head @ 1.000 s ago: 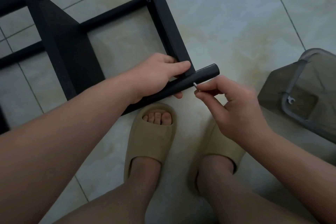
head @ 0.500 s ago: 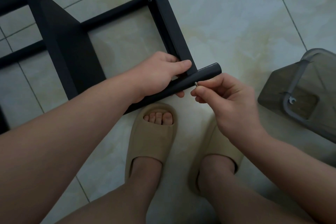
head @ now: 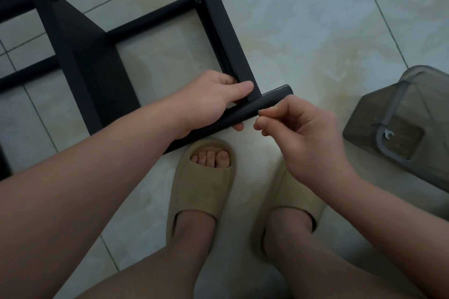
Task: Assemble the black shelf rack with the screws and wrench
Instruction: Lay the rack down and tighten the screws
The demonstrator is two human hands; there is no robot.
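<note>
The black shelf rack (head: 80,60) lies on the tiled floor, reaching from the upper left to the centre. My left hand (head: 213,102) grips its round black tube (head: 267,101) where a flat black side bar (head: 218,24) meets it. My right hand (head: 298,128) pinches a small screw (head: 259,112) between thumb and fingertips, right against the near side of the tube; only its tip shows. A small silver wrench (head: 388,134) lies on the grey plastic stool at the right, away from both hands.
A translucent grey plastic stool (head: 403,114) stands at the right edge. My two feet in beige slippers (head: 204,182) stand on the floor just below the tube. Pale floor tiles (head: 303,19) spread to the upper right.
My right hand has turned a little and drawn in closer to the tube, and the screw now shows less between its fingertips. My left hand keeps its grip in the same place.
</note>
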